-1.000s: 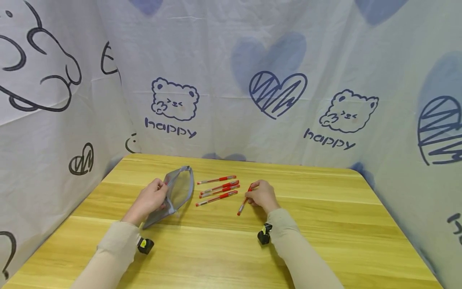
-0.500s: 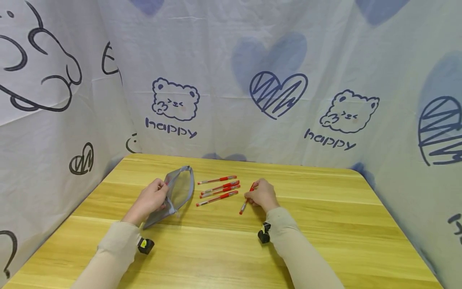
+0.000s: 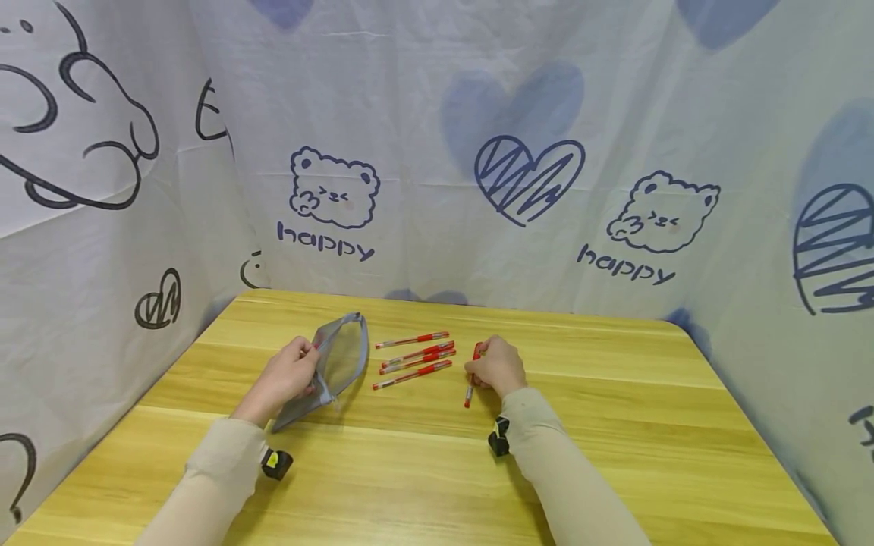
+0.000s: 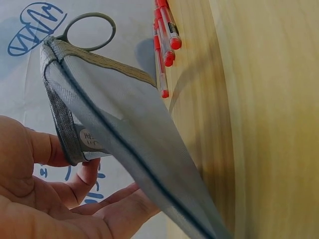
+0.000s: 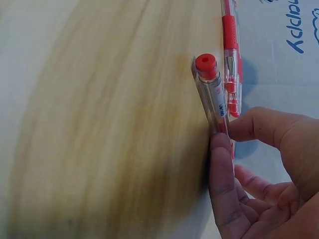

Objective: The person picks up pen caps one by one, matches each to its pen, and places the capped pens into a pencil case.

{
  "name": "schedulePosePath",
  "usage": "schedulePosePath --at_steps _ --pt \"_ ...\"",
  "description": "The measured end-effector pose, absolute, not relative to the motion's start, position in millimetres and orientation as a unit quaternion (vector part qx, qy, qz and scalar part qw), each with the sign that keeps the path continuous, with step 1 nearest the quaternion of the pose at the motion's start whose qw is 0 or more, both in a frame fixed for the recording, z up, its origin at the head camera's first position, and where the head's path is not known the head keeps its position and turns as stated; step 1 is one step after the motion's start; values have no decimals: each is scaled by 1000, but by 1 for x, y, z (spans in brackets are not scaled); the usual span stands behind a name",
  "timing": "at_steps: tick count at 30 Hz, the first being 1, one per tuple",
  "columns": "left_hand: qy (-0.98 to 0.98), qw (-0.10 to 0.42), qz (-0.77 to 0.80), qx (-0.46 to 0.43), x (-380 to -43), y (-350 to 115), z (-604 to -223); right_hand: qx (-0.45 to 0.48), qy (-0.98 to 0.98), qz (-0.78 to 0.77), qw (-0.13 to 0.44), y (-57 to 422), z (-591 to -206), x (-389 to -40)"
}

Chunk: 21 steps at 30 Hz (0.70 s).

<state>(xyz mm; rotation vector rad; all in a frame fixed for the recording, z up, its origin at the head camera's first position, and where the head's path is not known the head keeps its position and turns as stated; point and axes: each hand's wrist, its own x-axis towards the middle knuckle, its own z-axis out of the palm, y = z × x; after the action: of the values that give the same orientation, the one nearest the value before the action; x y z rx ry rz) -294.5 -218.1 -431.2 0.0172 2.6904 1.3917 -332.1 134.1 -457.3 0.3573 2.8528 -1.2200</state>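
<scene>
My left hand [image 3: 290, 375] pinches the edge of a grey mesh zip pouch [image 4: 124, 119], whose mouth gapes toward the pens. Thumb and fingers lie on either side of the pouch's rim in the left wrist view. On the right, my right hand [image 3: 498, 366] pinches a red gel pen [image 5: 215, 94] between thumb and fingers, low over the table, its red end pointing toward me. Between the hands, several more red gel pens [image 3: 413, 375] lie side by side on the table, slanting the same way. Part of the held pen is hidden behind the fingers.
The wooden table [image 3: 410, 478] carries everything. A white curtain [image 3: 423, 227] with drawn bears and hearts hangs behind it and along both sides. Small black cameras [image 3: 276, 462] sit at both wrists.
The pen in my right hand has swung from a slant to nearly pointing straight at me. My left hand and the pouch have hardly moved.
</scene>
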Motion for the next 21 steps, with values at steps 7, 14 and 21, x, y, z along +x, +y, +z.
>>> schedulePosePath --at_steps 7,14,21 --pt "886 54 461 9 -293 -219 -429 96 923 -372 12 137 -458 -333" --pt "885 52 462 7 -293 -219 -428 96 895 -434 29 143 -459 -333" --pt "884 53 464 10 -292 -220 -428 98 858 -502 35 146 -461 -331"
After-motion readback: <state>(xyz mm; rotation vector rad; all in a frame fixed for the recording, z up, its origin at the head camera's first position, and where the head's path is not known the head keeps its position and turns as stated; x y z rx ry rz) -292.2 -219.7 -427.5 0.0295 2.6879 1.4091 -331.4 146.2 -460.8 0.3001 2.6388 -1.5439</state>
